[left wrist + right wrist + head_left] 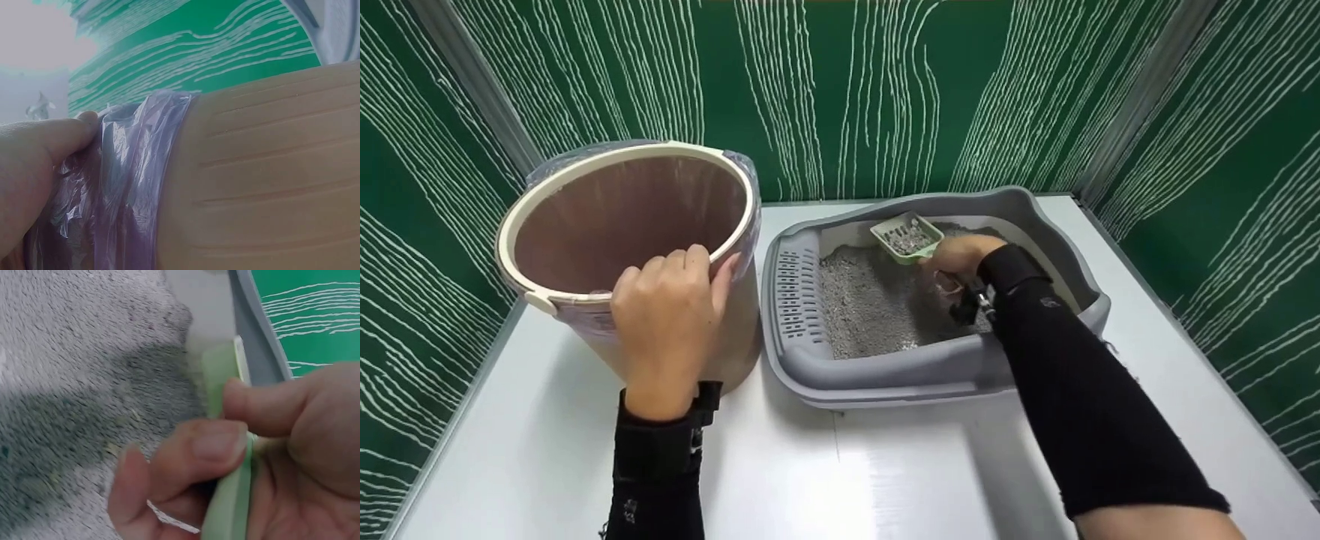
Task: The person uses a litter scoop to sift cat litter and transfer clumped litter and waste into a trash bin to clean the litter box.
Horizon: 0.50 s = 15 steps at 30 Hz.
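My left hand grips the near rim of a beige trash bin, fingers over the edge. A clear purplish plastic bag lines the bin and folds down outside it, under the thumb in the left wrist view. My right hand holds a light green litter scoop by its handle. In the head view, grey clumps lie in the slotted scoop, above the litter. Below it, grey cat litter fills the bottom of a grey litter box. The right forearm hides part of the box's near right side.
The bin stands left of the litter box on a white table. A perforated ledge runs along the box's left end. Green panels with wavy white lines stand behind and at both sides, joined by grey metal posts.
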Each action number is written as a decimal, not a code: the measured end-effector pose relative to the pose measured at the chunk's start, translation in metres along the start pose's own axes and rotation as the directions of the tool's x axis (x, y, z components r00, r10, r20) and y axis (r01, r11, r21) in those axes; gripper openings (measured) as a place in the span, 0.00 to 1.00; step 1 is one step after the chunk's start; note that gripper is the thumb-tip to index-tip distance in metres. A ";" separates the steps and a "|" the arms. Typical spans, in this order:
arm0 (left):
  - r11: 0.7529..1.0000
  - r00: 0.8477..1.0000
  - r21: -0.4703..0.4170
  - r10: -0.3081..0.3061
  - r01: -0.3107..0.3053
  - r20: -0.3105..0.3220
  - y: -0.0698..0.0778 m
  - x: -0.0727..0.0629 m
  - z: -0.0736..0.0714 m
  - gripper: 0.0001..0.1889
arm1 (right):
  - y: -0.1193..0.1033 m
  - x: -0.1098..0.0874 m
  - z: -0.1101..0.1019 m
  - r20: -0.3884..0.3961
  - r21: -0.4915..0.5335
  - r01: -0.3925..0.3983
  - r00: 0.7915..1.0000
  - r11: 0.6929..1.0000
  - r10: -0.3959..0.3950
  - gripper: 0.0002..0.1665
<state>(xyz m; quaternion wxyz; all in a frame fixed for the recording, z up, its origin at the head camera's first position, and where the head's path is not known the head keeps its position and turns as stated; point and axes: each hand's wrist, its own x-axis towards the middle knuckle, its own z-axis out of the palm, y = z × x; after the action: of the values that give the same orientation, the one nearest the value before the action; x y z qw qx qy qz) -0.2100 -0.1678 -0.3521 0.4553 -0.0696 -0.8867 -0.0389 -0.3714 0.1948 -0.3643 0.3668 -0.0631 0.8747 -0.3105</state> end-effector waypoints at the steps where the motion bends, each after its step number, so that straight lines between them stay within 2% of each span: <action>1: 1.000 1.000 -0.001 0.002 -0.002 0.003 0.000 0.000 0.000 0.25 | 0.003 -0.002 0.000 0.003 0.071 -0.004 1.000 0.997 0.003 0.11; 2: 1.000 1.000 -0.002 0.004 -0.004 0.006 0.001 0.000 0.001 0.25 | 0.008 -0.001 0.001 -0.004 0.105 0.000 1.000 0.995 0.001 0.12; 4: 1.000 1.000 -0.002 0.006 -0.006 0.009 0.001 -0.001 0.001 0.25 | 0.015 0.000 0.002 -0.036 0.108 0.028 0.999 0.994 -0.024 0.16; 7: 1.000 1.000 0.000 0.004 -0.004 0.008 0.000 0.000 0.000 0.25 | 0.019 0.004 0.004 -0.086 0.012 0.053 0.995 0.999 -0.052 0.26; 10: 1.000 1.000 0.002 -0.004 0.004 0.004 0.000 0.001 -0.001 0.25 | 0.019 0.007 0.004 -0.145 -0.052 0.067 0.987 0.996 -0.074 0.33; 15: 1.000 1.000 0.009 -0.007 0.007 0.006 0.002 0.000 -0.002 0.25 | 0.024 0.011 0.002 -0.209 -0.116 0.050 0.975 0.992 -0.074 0.28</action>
<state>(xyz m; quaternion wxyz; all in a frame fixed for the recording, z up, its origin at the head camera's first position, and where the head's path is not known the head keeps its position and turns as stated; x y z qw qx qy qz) -0.2087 -0.1662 -0.3509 0.4530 -0.0647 -0.8884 -0.0363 -0.3750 0.2095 -0.3865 0.2571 -0.0767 0.9224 -0.2780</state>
